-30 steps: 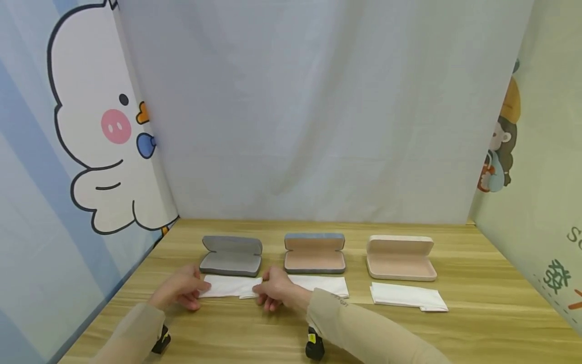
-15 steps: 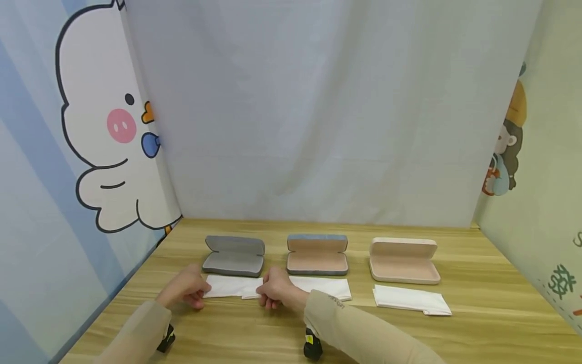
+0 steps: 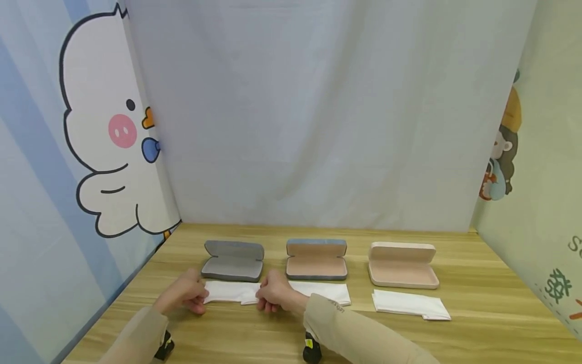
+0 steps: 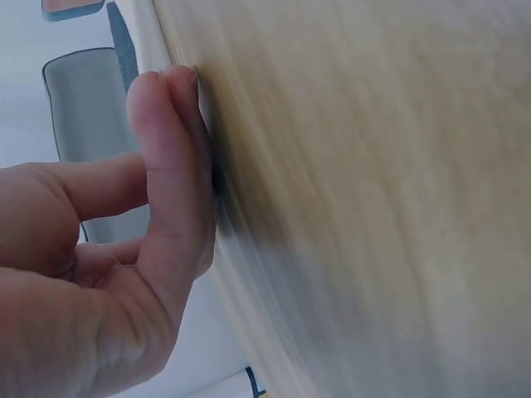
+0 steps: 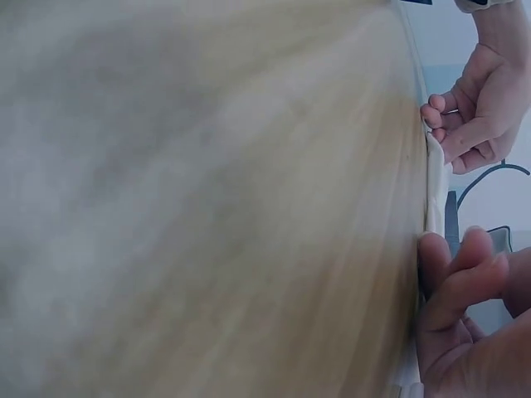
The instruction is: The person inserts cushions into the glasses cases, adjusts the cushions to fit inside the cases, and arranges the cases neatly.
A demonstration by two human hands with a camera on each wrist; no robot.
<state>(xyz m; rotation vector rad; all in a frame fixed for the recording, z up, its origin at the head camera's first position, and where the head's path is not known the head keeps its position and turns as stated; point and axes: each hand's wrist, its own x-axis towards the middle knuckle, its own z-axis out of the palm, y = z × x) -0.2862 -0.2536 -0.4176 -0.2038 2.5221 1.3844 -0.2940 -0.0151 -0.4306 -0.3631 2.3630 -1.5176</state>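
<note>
A folded white cloth (image 3: 229, 291) lies in front of an open grey glasses case (image 3: 234, 267). My left hand (image 3: 185, 292) pinches its left end between thumb and finger. At the right end, my right hand (image 3: 276, 290) pinches the cloth, its fingertips hiding that corner. Seen from the right wrist, the white strip (image 5: 434, 186) stretches between both hands, low at the wooden tabletop. In the left wrist view the left fingers (image 4: 178, 182) are bent close over the wood, with the grey case behind them.
Behind my right hand are a blue glasses case (image 3: 316, 267) with pink lining and a second folded cloth (image 3: 325, 291). Farther right stand a cream case (image 3: 403, 273), also open, and a third cloth (image 3: 409, 303). A pale curtain (image 3: 318, 126) hangs at the table's back.
Both hands stay at the two ends of the left cloth, which has barely moved. The head view has shifted slightly.
</note>
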